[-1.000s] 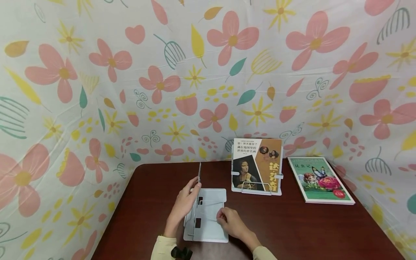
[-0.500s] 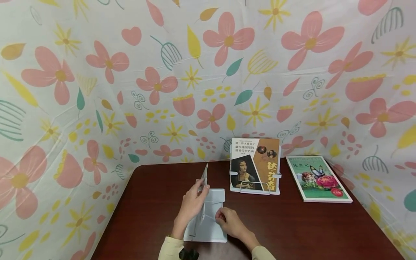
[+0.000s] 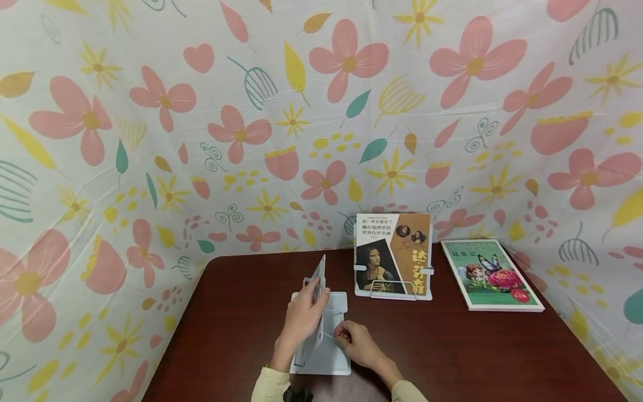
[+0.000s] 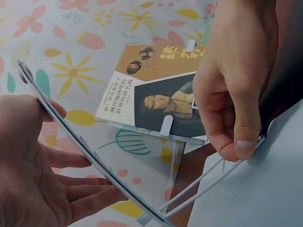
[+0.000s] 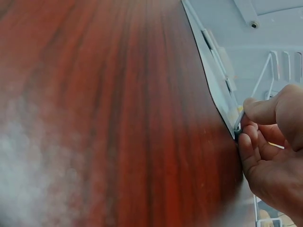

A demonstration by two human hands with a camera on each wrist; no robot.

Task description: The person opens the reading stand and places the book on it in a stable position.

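A light grey-blue folding book stand stands partly unfolded near the table's front, its flat base plate (image 3: 326, 360) on the wood and its back panel (image 3: 320, 273) raised at a steep angle. My left hand (image 3: 301, 319) holds the panel's upper part, thumb on the right face and fingers on the other; in the left wrist view these fingers (image 4: 90, 191) lie fairly straight along it. With thumb and curled fingers my right hand (image 3: 361, 343) pinches the wire support (image 4: 213, 177) by the base's right edge. That wire runs up towards the panel (image 5: 262, 78).
Behind, to the right, a similar stand (image 3: 424, 297) bears an upright book (image 3: 387, 254) with a portrait cover. A green book (image 3: 492, 276) lies flat at the table's right. The brown table (image 3: 226, 312) meets a flowered cloth wall (image 3: 281, 201) at the back and sides.
My left hand has moved right, tilting the back panel to the right over the base. The right hand keeps its place on the wire support. The head view has shifted slightly.
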